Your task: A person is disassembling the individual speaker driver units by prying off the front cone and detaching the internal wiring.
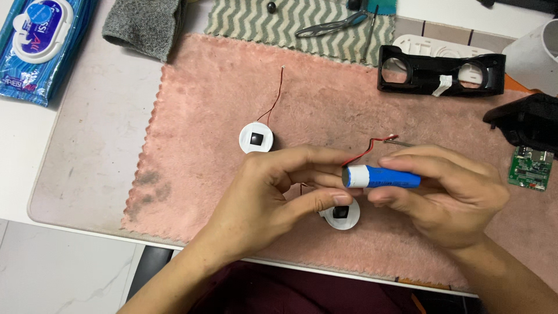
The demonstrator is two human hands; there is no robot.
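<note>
Battery cell (383, 177), a blue cylinder with a white band at its left end, lies level between both hands, its long axis running left to right across the view. Right hand (450, 195) is closed around the blue body, thumb below and fingers over the top. Left hand (273, 195) pinches at the white end with thumb and forefinger, so each hand is at one end. A red wire (365, 150) curls up from that end. Beneath lies a white round disc (341, 215), another white disc (256, 138) farther left, all on a pink fleece cloth (203, 104).
</note>
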